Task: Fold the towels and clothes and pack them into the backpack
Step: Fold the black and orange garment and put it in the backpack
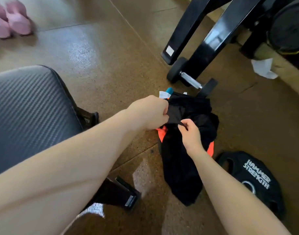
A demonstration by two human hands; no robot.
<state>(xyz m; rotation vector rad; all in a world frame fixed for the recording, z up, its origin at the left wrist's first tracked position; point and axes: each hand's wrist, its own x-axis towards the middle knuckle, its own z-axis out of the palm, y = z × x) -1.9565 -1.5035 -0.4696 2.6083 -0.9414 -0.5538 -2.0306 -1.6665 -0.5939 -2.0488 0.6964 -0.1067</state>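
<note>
A black garment (181, 167) hangs in a crumpled bunch above the brown floor, right of centre. My left hand (150, 112) grips its upper left edge with curled fingers. My right hand (190, 134) pinches the fabric's edge just below and to the right. Behind the black cloth an orange item (162, 133) shows at both sides; I cannot tell whether it is the backpack. A teal piece (170, 90) and white tags (164, 94) stick out above the cloth.
A padded grey bench seat (30, 106) fills the left. A black dumbbell (191, 80) lies beyond the cloth beside black frame legs (211, 36). A black weight plate (253, 177) lies lower right. Pink dumbbells (11, 21) sit far left. White paper (264, 68) lies at right.
</note>
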